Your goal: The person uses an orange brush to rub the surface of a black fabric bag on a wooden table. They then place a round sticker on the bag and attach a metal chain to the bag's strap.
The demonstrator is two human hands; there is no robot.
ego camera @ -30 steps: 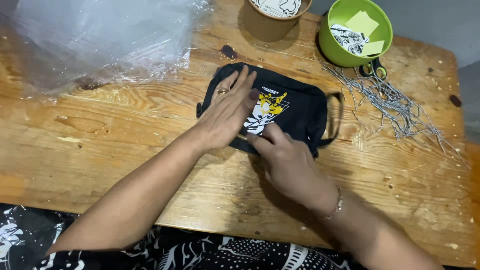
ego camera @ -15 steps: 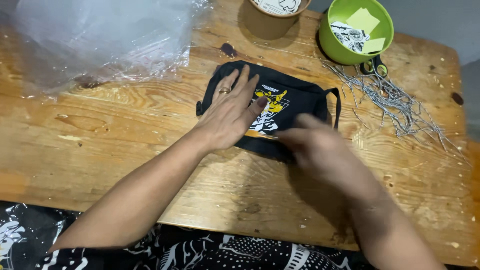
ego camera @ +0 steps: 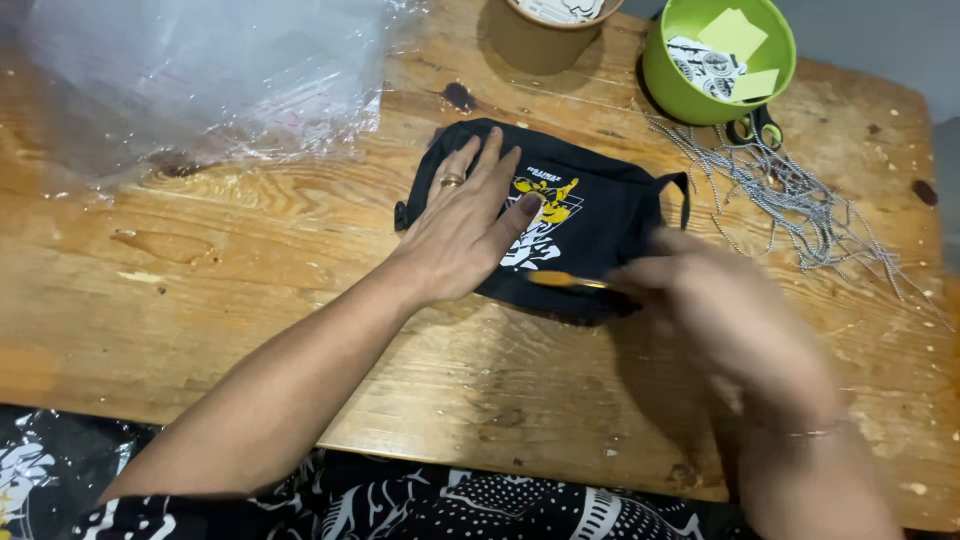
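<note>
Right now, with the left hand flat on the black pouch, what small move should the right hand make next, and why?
Probably steady the right hand at the black pouch near its lower edge. It shows blurred beside an orange strip, while the left hand already pins the pouch flat on the wooden table.

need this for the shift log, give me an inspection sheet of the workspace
surface: worn wooden table, scratched and stained.
job's things: black pouch lying flat, yellow and white print on its front, strap loop at its right end.
clutter: crumpled clear plastic sheet at the far left; green bowl holding paper slips; brown cup beside it; pile of thin metal chains; small scissors by the bowl.
hands: left hand, ring on one finger, pressed flat on the pouch; right hand blurred at the pouch's lower right edge, grip unclear.
cables: nothing seen.
surroundings: black and white patterned fabric along the near edge.
</note>
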